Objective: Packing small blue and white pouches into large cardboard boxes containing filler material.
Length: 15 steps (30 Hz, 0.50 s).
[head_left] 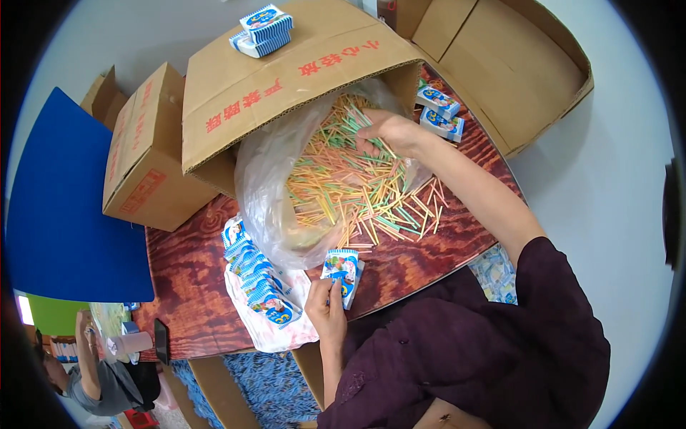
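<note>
My left hand (327,311) is closed on a small blue-and-white packet (341,266) at the table's near edge, thumb across its front. Farther off, my right hand (389,134) reaches into a heap of thin pastel sticks (343,175), its fingers curled round a bunch of sticks (355,120). Pink, yellow, orange and green sticks spill from a clear plastic bag (268,171) inside a tipped cardboard box (300,64). Left of my left hand, a row of similar packets (257,275) overlaps on a white plastic bag (268,336).
More packets lie on the box top (263,30) and by my right forearm (441,114). Cardboard cartons (153,154) flank the dark red table (189,304). A phone (162,339) lies at its left edge. Blue packets fill a carton below (264,393). Another person (107,386) works at lower left.
</note>
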Available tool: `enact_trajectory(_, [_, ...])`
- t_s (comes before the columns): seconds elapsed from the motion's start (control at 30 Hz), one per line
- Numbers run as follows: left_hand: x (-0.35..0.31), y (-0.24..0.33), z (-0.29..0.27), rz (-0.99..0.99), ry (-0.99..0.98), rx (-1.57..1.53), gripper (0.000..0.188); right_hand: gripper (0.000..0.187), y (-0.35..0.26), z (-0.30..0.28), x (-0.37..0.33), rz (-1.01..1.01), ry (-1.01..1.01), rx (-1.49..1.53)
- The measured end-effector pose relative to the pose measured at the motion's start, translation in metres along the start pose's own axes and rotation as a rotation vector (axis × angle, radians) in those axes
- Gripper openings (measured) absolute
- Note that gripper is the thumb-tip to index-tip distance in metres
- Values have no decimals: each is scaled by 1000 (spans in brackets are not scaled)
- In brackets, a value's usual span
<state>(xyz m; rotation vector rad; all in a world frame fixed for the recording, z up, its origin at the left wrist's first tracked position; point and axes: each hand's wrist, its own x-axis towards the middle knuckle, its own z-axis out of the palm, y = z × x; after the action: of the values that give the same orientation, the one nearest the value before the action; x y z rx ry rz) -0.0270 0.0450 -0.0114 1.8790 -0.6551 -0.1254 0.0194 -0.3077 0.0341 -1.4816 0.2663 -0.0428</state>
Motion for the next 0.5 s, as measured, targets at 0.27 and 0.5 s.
enact_trajectory(0.27, [1, 3, 4, -4, -23, 15, 6, 42, 46, 8, -37, 347, -50, 610])
enact_trajectory(0.5, [-1, 2, 5, -51, -19, 5, 14, 25, 29, 21, -43, 108, -78, 643])
